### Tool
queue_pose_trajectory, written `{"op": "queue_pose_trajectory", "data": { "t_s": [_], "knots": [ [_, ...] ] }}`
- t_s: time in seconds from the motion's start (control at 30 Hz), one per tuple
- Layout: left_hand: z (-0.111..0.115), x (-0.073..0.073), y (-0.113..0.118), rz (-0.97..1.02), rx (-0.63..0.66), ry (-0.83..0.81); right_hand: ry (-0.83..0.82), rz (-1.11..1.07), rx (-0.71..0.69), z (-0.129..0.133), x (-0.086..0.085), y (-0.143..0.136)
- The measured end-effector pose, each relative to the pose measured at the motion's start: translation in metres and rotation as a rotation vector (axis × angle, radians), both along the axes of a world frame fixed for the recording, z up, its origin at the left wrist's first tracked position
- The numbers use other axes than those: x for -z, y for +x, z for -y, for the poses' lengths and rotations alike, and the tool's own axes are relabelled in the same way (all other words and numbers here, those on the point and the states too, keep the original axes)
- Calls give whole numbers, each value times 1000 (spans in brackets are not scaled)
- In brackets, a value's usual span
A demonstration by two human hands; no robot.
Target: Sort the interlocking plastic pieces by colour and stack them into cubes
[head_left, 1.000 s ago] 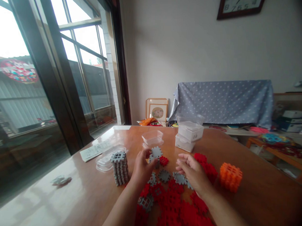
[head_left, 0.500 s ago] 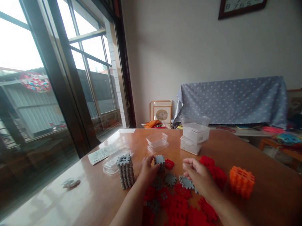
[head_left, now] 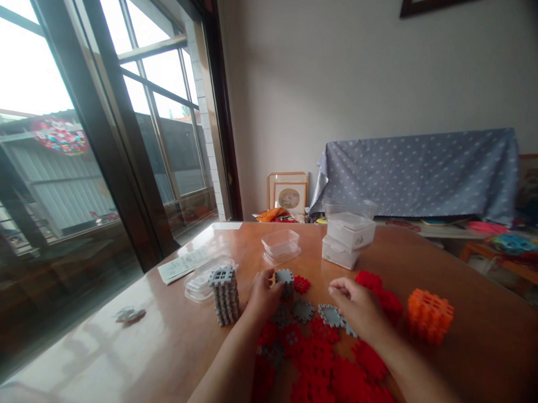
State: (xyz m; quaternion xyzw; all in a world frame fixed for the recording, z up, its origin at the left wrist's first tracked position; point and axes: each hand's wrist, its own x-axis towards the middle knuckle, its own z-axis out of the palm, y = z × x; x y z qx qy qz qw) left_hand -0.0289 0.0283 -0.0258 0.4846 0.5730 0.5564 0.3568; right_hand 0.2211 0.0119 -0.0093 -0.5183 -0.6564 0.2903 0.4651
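My left hand (head_left: pixel 265 296) has its fingers and thumb around a short stack of light-grey toothed plastic tiles (head_left: pixel 285 279). To its left stands a tall stack of grey toothed tiles (head_left: pixel 224 296) with a window-grid tile on top. My right hand (head_left: pixel 354 301) is loosely closed above the table, fingers curled; whether anything small is inside is hidden. Just below its fingertips lies a flat grey tile (head_left: pixel 330 314), with another grey tile (head_left: pixel 303 310) to the left. Red toothed tiles (head_left: pixel 321 370) are spread between my forearms, and a small red tile (head_left: pixel 301 284) lies by the short stack.
An orange tile stack (head_left: pixel 430 317) and red stacks (head_left: pixel 383 298) stand right. Clear plastic boxes (head_left: pixel 346 240), an open clear tray (head_left: pixel 280 245) and clear lids (head_left: pixel 205 280) sit farther back. Left are a paper sheet (head_left: pixel 183 265) and a small crumpled packet (head_left: pixel 130 315).
My right hand's fingers have drawn in and curled more, staying near the grey tiles. My left hand keeps its place at the short grey stack. The camera view has tilted slightly downward.
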Motion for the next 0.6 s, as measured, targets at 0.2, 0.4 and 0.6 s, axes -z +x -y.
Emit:
{"op": "queue_pose_trajectory", "data": {
  "t_s": [0.2, 0.4, 0.6],
  "knots": [
    [14, -22, 7, -316, -70, 41, -71, 404, -156, 11, -6, 3],
    [19, -24, 10, -417, -26, 145, -117, 701, -132, 24, -18, -3],
    [17, -15, 10, -475, -32, 240, -104, 695, -112, 18, -14, -2]
  ]
}}
